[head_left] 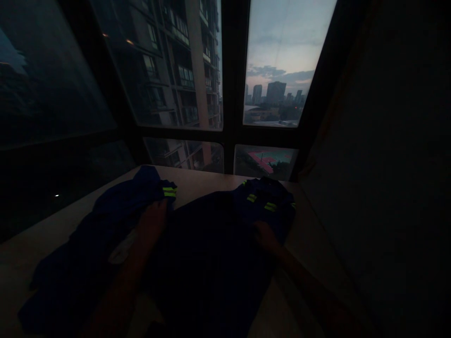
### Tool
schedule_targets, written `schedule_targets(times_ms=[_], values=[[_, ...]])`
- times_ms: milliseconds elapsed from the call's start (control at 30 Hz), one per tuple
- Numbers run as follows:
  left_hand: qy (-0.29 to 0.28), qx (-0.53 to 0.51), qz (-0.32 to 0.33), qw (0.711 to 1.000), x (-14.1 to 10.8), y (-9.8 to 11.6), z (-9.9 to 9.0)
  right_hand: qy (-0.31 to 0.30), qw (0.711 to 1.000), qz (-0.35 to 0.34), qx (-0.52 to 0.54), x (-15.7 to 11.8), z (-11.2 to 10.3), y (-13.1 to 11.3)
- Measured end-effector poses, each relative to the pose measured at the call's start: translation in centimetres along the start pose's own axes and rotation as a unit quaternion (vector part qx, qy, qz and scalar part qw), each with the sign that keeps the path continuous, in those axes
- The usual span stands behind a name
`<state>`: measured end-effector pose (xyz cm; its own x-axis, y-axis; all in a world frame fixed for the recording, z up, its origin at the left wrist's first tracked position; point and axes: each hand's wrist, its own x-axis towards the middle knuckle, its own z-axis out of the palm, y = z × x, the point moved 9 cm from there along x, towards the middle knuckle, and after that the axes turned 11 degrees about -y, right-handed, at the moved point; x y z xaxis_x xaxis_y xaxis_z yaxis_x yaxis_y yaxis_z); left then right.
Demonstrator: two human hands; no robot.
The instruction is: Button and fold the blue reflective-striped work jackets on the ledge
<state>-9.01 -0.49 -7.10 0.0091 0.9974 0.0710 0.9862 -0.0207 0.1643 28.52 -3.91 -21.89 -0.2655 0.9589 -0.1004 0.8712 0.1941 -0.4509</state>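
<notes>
Two hands are in view: one left hand (154, 216) and one right hand (266, 235), with one forearm to each. Blue clothes make at least two pieces, one blue heap (116, 199) on the left and one blue jacket (241, 206) on the right; whether the dark cloth (204, 244) between them counts as a third is too dark to tell. The heap shows one pair of yellow-green stripes (169, 189); the jacket shows two pairs, plus two smaller yellow-green bits. There is one pale piece (122, 249), one tabletop (190, 178), one wall (384, 141) and six window panes (289, 51), three above three.
</notes>
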Motion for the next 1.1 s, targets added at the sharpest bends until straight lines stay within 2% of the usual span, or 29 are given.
schedule_targets(times_ms=[33, 67, 100, 200, 300, 367, 433, 533, 600, 700, 767, 833, 900, 933, 967, 1000, 1033, 1100], values=[[0.010, 0.040, 0.002, 0.999, -0.2, 0.7, -0.5, 0.001, 1.000, 0.004, -0.008, 1.1, -0.4, -0.1], [0.004, 0.060, 0.019, 0.998, -0.7, 1.9, -0.1, 0.004, 1.000, 0.007, -0.013, 2.1, -0.6, -0.2], [-0.012, 0.057, 0.043, 0.997, -1.6, 3.5, 1.1, 0.003, 1.000, 0.010, -0.021, 2.9, -0.6, -0.3], [-0.097, 0.043, 0.134, 0.985, -5.4, 9.0, 7.9, -0.011, 0.999, 0.015, -0.049, 4.7, 0.2, -0.7], [-0.188, 0.049, 0.152, 0.969, -8.7, 12.1, 15.3, -0.042, 0.996, 0.000, -0.078, 5.2, 1.5, -1.1], [-0.212, 0.067, 0.135, 0.966, -9.5, 12.7, 18.1, -0.058, 0.994, -0.016, -0.094, 5.0, 2.2, -1.2], [-0.218, 0.071, 0.127, 0.965, -9.2, 12.8, 19.3, -0.066, 0.991, -0.028, -0.111, 4.6, 2.4, -1.3], [-0.220, 0.015, 0.132, 0.966, -7.5, 12.4, 18.9, -0.073, 0.985, -0.040, -0.149, 4.4, 2.2, -1.5], [-0.191, -0.039, 0.121, 0.973, -5.7, 11.3, 17.1, -0.084, 0.981, -0.045, -0.169, 4.5, 1.9, -1.6], [-0.126, -0.069, 0.086, 0.986, -2.4, 7.9, 12.5, -0.100, 0.979, -0.043, -0.174, 4.9, 1.6, -1.5], [-0.078, -0.067, 0.055, 0.993, -0.4, 5.0, 8.6, -0.106, 0.978, -0.042, -0.174, 5.2, 1.4, -1.5], [-0.005, -0.019, -0.003, 1.000, 1.0, 2.3, 4.1, -0.111, 0.977, -0.046, -0.175, 5.4, 1.5, -1.6], [0.061, 0.062, -0.035, 0.996, 1.4, 1.5, 0.5, -0.115, 0.977, -0.050, -0.175, 5.5, 1.8, -1.9], [0.083, 0.098, -0.029, 0.991, 1.2, 2.0, -0.5, -0.114, 0.977, -0.052, -0.176, 5.5, 1.9, -2.0], [0.087, 0.121, -0.006, 0.989, 0.9, 3.1, -0.7, -0.111, 0.977, -0.053, -0.176, 5.5, 1.9, -2.2], [0.072, 0.132, 0.030, 0.988, 0.5, 4.5, 0.1, -0.107, 0.977, -0.053, -0.176, 5.5, 1.9, -2.4], [0.037, 0.133, 0.075, 0.988, -0.2, 6.1, 1.7, -0.102, 0.978, -0.052, -0.176, 5.5, 1.8, -2.6], [-0.080, 0.113, 0.166, 0.976, -2.0, 9.1, 6.9, -0.091, 0.979, -0.047, -0.175, 5.4, 1.4, -2.8]])
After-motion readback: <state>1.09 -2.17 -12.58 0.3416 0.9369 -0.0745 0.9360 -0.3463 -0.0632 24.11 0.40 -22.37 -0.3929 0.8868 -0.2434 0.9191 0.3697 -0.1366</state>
